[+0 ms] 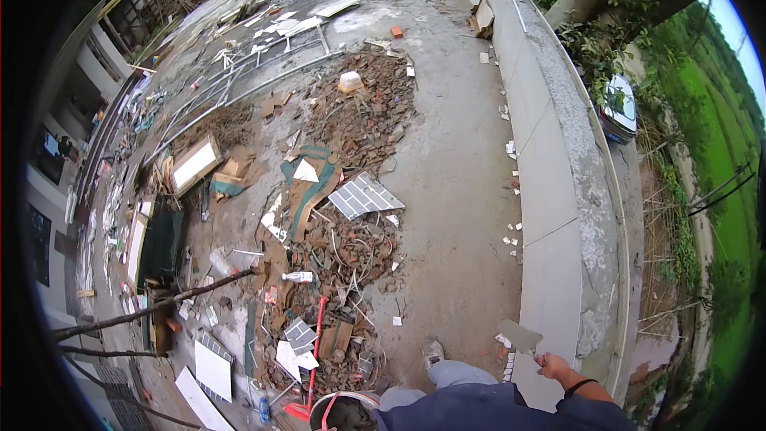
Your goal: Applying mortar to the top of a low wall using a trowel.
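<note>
My right hand (556, 367), with a dark band at its wrist, is closed around the handle of a trowel (520, 336). The trowel's flat grey blade points away to the left, over the base of the low grey wall (550, 271). Below the hand, several small pale tile pieces (508, 367) run along the wall's foot. A bucket (321, 409) with a reddish rim, holding dark grey wet-looking material, stands at the lower edge left of my legs. My left hand does not show.
A rubble heap (351, 255) with tile sheets and cardboard spreads left of centre. A red long-handled tool (317, 343) leans beside the bucket. Bare branches (159, 303) reach in from the left. Metal frames (239, 84) lie farther off. Beyond the wall stands a parked car (619, 108).
</note>
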Tool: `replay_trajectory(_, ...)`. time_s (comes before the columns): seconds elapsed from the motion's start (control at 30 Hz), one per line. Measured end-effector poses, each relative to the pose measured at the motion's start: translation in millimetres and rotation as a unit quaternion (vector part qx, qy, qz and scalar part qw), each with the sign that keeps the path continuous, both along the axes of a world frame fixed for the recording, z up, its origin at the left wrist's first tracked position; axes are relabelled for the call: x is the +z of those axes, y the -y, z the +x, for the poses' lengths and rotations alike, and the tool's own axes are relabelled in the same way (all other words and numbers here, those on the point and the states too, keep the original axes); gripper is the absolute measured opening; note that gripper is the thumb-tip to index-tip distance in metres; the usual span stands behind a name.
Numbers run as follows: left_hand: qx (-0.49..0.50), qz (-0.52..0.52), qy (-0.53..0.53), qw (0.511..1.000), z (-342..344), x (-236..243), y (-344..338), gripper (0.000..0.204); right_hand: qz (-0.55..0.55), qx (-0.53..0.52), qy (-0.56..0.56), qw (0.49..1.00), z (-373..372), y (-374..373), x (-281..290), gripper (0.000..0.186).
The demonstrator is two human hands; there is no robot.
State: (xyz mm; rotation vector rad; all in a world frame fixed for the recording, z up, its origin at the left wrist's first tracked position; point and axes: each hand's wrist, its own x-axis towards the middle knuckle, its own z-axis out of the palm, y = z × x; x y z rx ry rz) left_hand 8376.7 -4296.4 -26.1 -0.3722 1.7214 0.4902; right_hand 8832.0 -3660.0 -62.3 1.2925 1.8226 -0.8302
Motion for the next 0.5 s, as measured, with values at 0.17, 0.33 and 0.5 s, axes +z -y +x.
replay_trajectory(0.17, -0.061, 0.011, -0.04, 0.997, -86, 12, -121, 0.034, 0.084, 0.054, -0.078, 0.992, -139, -162, 48, 0.042)
replay_trajectory(0.33, -0.109, 0.02, -0.069, 0.991, -188, 22, -289, 0.039, 0.169, 0.04, -0.136, 0.975, -235, -325, 56, 0.043)
replay_trajectory(0.5, -0.108, -0.008, -0.084, 0.991, -261, 68, -408, 0.044, 0.195, 0.032, -0.117, 0.973, -320, -433, 97, 0.031)
